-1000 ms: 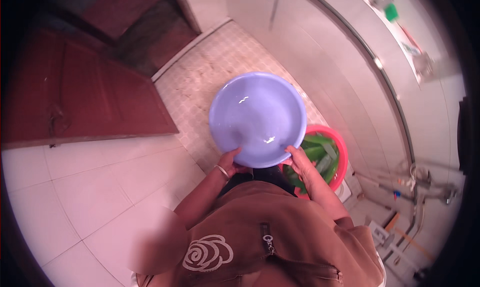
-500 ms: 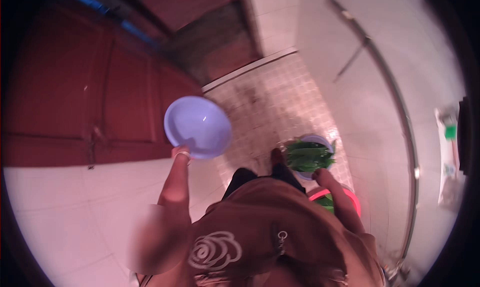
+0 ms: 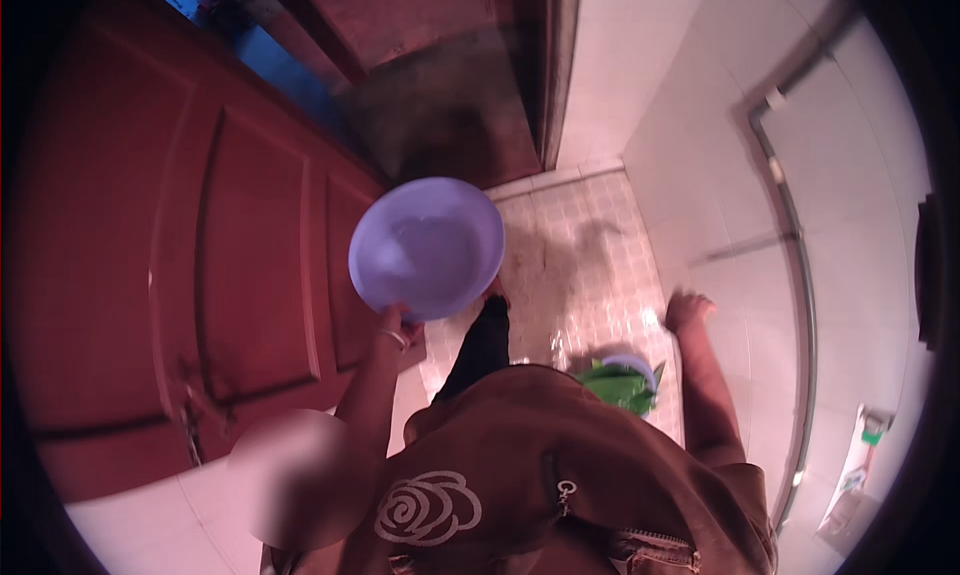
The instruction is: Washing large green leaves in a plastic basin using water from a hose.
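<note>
My left hand (image 3: 402, 327) grips the near rim of a round lavender plastic basin (image 3: 425, 250), with a pale bracelet on that wrist. The basin is held out in front of me, tilted so that its inside shows. No solid items can be made out in it. Off to the right, my right hand (image 3: 690, 312) is raised in front of the white wall, holding nothing, its fingers loosely apart. Below it on the floor, a second lavender basin (image 3: 640, 361) holds long green leaves (image 3: 620, 388), partly hidden by my brown top.
A red panelled door (image 3: 255, 245) stands at the left, beside a doorway with a dark floor (image 3: 440, 105). The small-tiled floor (image 3: 570, 265) looks wet and stained. A pipe (image 3: 800, 265) runs along the right wall, with a small shelf (image 3: 855, 470) near it.
The held basin has moved right and toward the doorway. My right hand has risen away from the floor basins. The leaf basin now sits lower in view, and the red-rimmed one is out of sight.
</note>
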Action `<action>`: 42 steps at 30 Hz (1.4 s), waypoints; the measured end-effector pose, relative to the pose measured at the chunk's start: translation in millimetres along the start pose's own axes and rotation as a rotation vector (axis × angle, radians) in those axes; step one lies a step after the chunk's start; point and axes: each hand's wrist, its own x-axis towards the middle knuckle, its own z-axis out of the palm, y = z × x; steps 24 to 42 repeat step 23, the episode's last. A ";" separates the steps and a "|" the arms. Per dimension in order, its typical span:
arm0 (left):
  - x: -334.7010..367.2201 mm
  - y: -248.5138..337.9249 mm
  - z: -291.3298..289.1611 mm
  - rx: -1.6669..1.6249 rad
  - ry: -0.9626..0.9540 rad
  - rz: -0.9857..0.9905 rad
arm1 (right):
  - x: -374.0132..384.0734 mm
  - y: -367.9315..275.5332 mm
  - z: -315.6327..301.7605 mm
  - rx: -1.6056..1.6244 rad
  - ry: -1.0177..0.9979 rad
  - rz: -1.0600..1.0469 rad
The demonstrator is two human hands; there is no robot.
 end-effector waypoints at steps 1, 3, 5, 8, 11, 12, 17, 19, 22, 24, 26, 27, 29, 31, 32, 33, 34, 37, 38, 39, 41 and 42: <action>28.5 7.5 13.0 0.009 -0.040 -0.054 | 42.7 2.8 59.5 -0.170 -0.108 -0.270; 64.3 35.0 19.8 0.000 -0.055 -0.104 | 60.7 -39.6 90.1 0.949 -0.225 -0.418; 76.9 63.2 39.5 -0.089 -0.001 -0.258 | 50.9 -84.4 74.5 1.039 -0.580 -0.195; 81.9 118.5 105.2 -0.144 -0.085 -0.387 | 65.4 -103.5 88.0 0.660 -0.600 -0.442; 111.8 170.2 145.4 -0.180 -0.104 -0.376 | 95.8 -120.8 51.9 1.039 -0.841 -0.154; 131.7 185.4 153.5 -0.183 -0.121 -0.363 | 112.1 -125.7 23.0 0.941 -0.797 -0.238; 200.3 258.5 216.1 -0.202 -0.074 -0.366 | 203.1 -164.5 -86.9 0.472 -0.489 -0.237; 243.4 288.3 222.3 -0.234 -0.145 -0.379 | 253.6 -190.9 -130.5 0.546 -0.519 -0.316; 288.5 333.0 266.7 -0.226 -0.326 -0.270 | 330.8 -232.8 -187.9 0.861 -0.678 -0.225; 289.9 348.9 279.1 -0.202 -0.421 -0.135 | 356.4 -246.5 -232.4 0.704 -0.723 -0.309; 289.9 348.9 279.1 -0.202 -0.421 -0.135 | 356.4 -246.5 -232.4 0.704 -0.723 -0.309; 289.9 348.9 279.1 -0.202 -0.421 -0.135 | 356.4 -246.5 -232.4 0.704 -0.723 -0.309; 289.9 348.9 279.1 -0.202 -0.421 -0.135 | 356.4 -246.5 -232.4 0.704 -0.723 -0.309; 289.9 348.9 279.1 -0.202 -0.421 -0.135 | 356.4 -246.5 -232.4 0.704 -0.723 -0.309; 289.9 348.9 279.1 -0.202 -0.421 -0.135 | 356.4 -246.5 -232.4 0.704 -0.723 -0.309; 289.9 348.9 279.1 -0.202 -0.421 -0.135 | 356.4 -246.5 -232.4 0.704 -0.723 -0.309; 289.9 348.9 279.1 -0.202 -0.421 -0.135 | 356.4 -246.5 -232.4 0.704 -0.723 -0.309; 289.9 348.9 279.1 -0.202 -0.421 -0.135 | 356.4 -246.5 -232.4 0.704 -0.723 -0.309; 289.9 348.9 279.1 -0.202 -0.421 -0.135 | 356.4 -246.5 -232.4 0.704 -0.723 -0.309; 289.9 348.9 279.1 -0.202 -0.421 -0.135 | 356.4 -246.5 -232.4 0.704 -0.723 -0.309; 289.9 348.9 279.1 -0.202 -0.421 -0.135 | 356.4 -246.5 -232.4 0.704 -0.723 -0.309; 289.9 348.9 279.1 -0.202 -0.421 -0.135 | 356.4 -246.5 -232.4 0.704 -0.723 -0.309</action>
